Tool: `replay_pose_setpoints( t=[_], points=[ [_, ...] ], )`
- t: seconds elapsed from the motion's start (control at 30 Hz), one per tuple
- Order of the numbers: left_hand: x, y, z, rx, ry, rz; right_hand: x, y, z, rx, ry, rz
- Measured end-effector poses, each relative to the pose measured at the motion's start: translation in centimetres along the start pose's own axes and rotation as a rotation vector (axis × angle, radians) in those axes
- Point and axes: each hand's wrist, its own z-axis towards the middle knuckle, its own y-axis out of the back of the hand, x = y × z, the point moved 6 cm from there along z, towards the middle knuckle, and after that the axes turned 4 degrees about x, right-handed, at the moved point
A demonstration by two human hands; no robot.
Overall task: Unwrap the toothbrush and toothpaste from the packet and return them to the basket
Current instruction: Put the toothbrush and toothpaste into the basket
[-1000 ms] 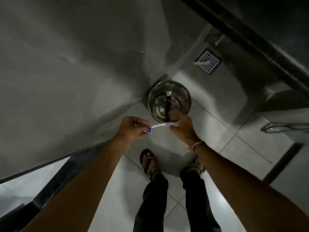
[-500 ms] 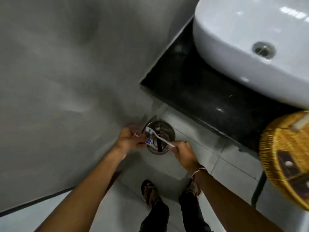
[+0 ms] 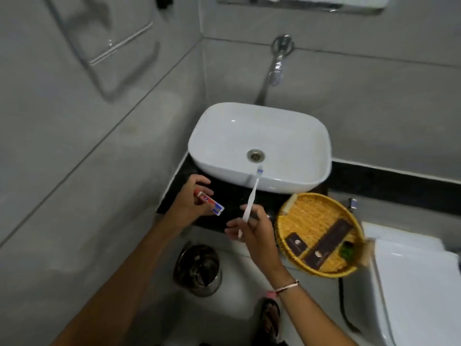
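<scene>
My left hand (image 3: 189,203) grips a small red, white and blue toothpaste tube (image 3: 209,203) over the black counter. My right hand (image 3: 252,231) pinches the lower handle of a white toothbrush (image 3: 252,196), which points up toward the sink with its blue-tipped head over the basin's front rim. The round yellow woven basket (image 3: 309,211) sits just right of my right hand, on the counter's edge. It holds two dark brown packets (image 3: 326,240) and a small green item.
A white basin (image 3: 259,143) stands on the black counter (image 3: 174,191) with a wall tap above. A steel waste bin (image 3: 199,270) sits on the floor below my hands. A white toilet lid (image 3: 414,283) lies at the right. My sandalled foot shows at the bottom.
My view has swung up from the floor bin to the sink and basket. Both hands rose from over the bin to counter height; the toothbrush now stands upright in my right hand alone.
</scene>
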Motion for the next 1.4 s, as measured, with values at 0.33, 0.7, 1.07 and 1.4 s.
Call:
replay_pose_setpoints(
  t=[0.33, 0.7, 1.07, 1.4],
  points=[
    [-8.1, -16.5, 7.4, 0.469, -0.299, 0.433, 5.0, 13.8, -0.5, -0.541, 0.069, -0.051],
    [-7.4, -26.3, 10.3, 0.529, -0.251, 0.640, 1.7, 24.5, 1.3, -0.495, -0.357, -0.589],
    [-5.4, -31.8, 12.8, 0.469, -0.208, 0.899, -0.5, 26.7, 3.8, -0.416, -0.507, -0.638],
    [-3.9, -31.2, 12.7, 0.329, -0.214, 0.777, -0.4, 27.2, 3.9, -0.419, -0.549, -0.757]
  ],
)
